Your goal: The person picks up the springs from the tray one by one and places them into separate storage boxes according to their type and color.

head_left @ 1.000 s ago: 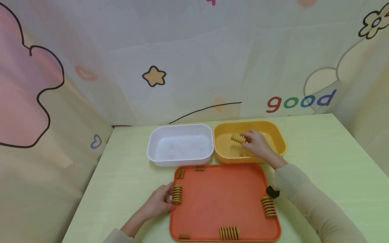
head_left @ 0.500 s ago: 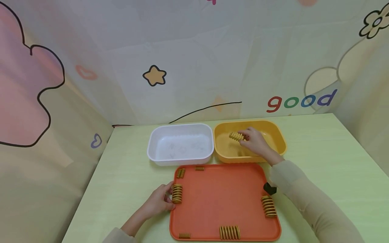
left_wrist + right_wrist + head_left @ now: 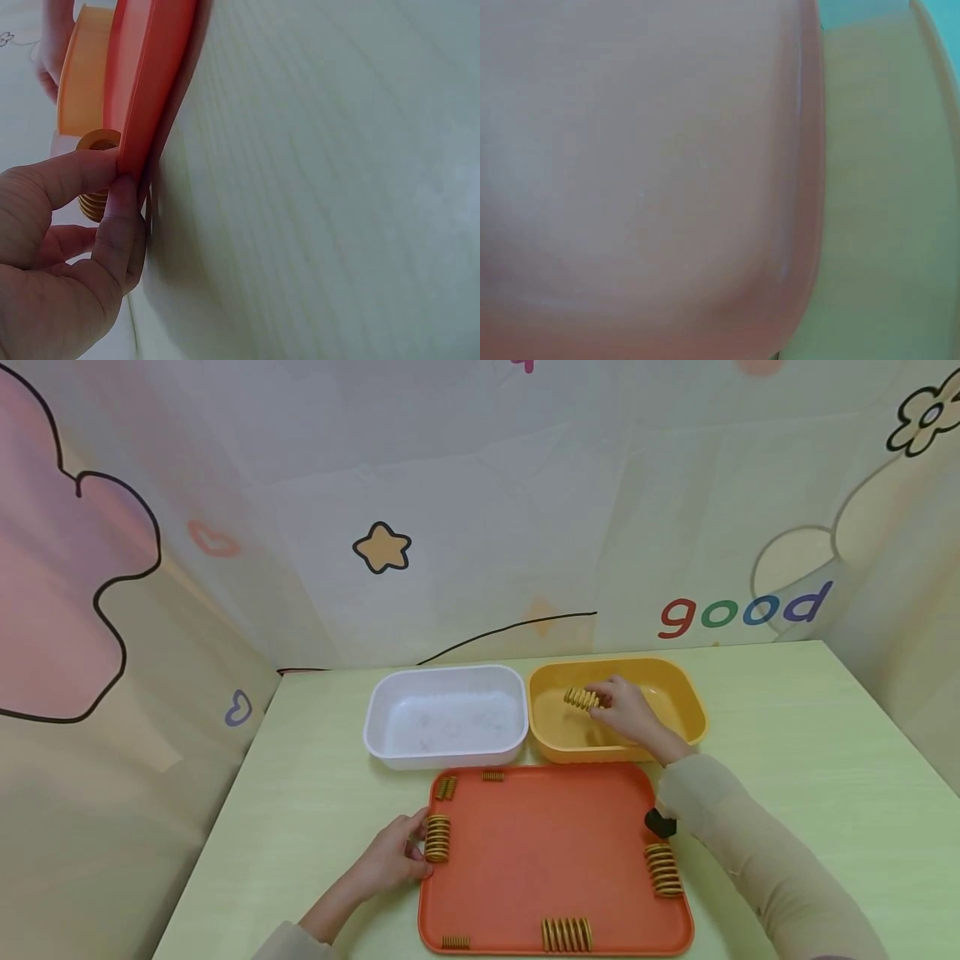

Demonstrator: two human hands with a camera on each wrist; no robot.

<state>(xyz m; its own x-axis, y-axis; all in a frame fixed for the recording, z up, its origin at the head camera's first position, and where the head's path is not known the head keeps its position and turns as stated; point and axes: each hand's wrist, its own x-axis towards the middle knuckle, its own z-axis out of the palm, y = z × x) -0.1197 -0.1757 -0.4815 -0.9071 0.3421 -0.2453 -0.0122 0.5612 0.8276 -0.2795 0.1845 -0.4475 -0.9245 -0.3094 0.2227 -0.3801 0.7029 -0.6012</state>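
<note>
My right hand (image 3: pixel 628 712) pinches one end of a gold coil spring (image 3: pixel 580 697), holding it tilted over the yellow bin (image 3: pixel 557 755). The right wrist view shows neither that hand nor its spring. At the orange-red tray's (image 3: pixel 540 852) left edge, my left hand (image 3: pixel 390 857) pinches the rim, right beside a large gold spring (image 3: pixel 437 838). Seen from the left wrist, the fingers (image 3: pixel 82 176) lie on both sides of the tray rim (image 3: pixel 154 90), and that spring (image 3: pixel 94 204) is partly hidden behind them.
A white bin (image 3: pixel 446 758) stands left of the yellow one, behind the tray. Other large springs lie by the tray's right edge (image 3: pixel 663 870) and front edge (image 3: pixel 567 935). Several small springs (image 3: pixel 492 776) lie near its left corners and back edge. A patterned cloth (image 3: pixel 465 527) hangs behind.
My right hand and its spring have shifted slightly left and up over the yellow bin, the sleeve following. The left hand stays on the tray rim.
</note>
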